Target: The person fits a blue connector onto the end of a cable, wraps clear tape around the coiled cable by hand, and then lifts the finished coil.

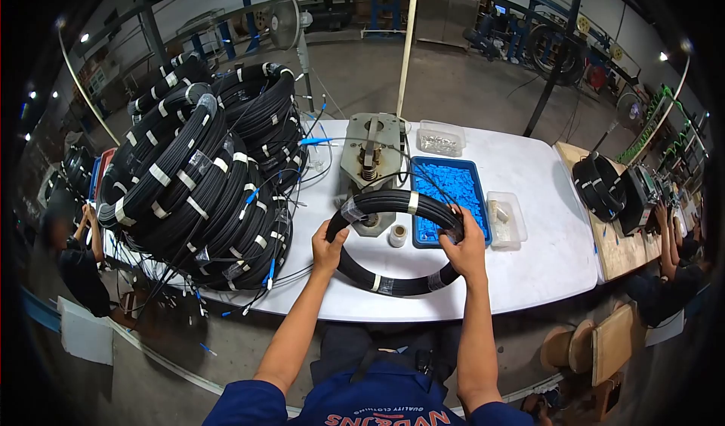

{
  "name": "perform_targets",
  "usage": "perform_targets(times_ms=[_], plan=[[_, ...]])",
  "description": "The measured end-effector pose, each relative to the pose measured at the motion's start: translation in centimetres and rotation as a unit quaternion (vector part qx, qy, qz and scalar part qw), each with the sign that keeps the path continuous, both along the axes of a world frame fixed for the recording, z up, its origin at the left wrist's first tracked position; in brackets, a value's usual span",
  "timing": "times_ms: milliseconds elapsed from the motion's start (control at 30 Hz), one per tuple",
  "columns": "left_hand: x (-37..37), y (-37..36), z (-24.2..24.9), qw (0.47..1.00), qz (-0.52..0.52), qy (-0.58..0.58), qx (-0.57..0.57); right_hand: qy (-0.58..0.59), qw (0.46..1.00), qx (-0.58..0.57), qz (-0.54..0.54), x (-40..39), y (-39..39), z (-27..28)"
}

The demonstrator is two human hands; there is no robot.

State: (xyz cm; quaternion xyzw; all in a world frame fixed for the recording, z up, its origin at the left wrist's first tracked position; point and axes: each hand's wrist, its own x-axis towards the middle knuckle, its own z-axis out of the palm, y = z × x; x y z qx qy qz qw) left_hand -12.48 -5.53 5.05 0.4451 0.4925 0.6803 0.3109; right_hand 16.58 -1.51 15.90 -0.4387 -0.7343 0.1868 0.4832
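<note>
A coil of black cable (377, 284), bound with white and clear tape, is held up over the front of the white table. My left hand (329, 246) is closed around its left side. On the right side, my right hand (465, 243) grips the coil near the tape. Behind the coil stands a metal press-like fixture (371, 150), partly covered by it. A small white spool (398, 236) shows through the ring. Just beyond my right hand lies a blue tray (483, 199) of small blue parts.
Large stacks of taped black cable coils (189, 192) rise on the left, with blue-tipped cable ends. Clear plastic boxes (441, 137) flank the blue tray. Co-workers sit at both sides, one by a wooden table (615, 248). A fan (287, 22) stands behind.
</note>
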Motion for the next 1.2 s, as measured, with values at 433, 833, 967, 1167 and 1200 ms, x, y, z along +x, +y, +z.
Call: perform_targets(times_ms=[433, 833, 967, 1167, 1200], plan=[[-1.9, -2.9, -0.9, 0.999, -0.021, 0.017, 0.035, 0.243, 0.937, -0.225, 0.116, 2.3, -1.6, -6.2], [0.2, -2.3, -0.3, 0.999, 0.054, 0.008, -0.004, 0.433, 0.874, -0.219, 0.0, 0.1, -3.5, -13.4], [-0.5, -2.3, -1.9, 0.997, 0.075, 0.022, 0.027, 0.418, 0.889, -0.186, -0.018, -0.3, -4.8, -13.2], [-1.6, -3.8, -0.9, 0.99, -0.04, -0.11, -0.079, 0.428, 0.872, -0.238, 0.012, -0.5, -4.6, -14.7], [-1.6, -3.7, -1.1, 0.99, -0.042, -0.119, -0.061, 0.487, 0.839, -0.24, 0.036, -1.2, -4.9, -13.6]])
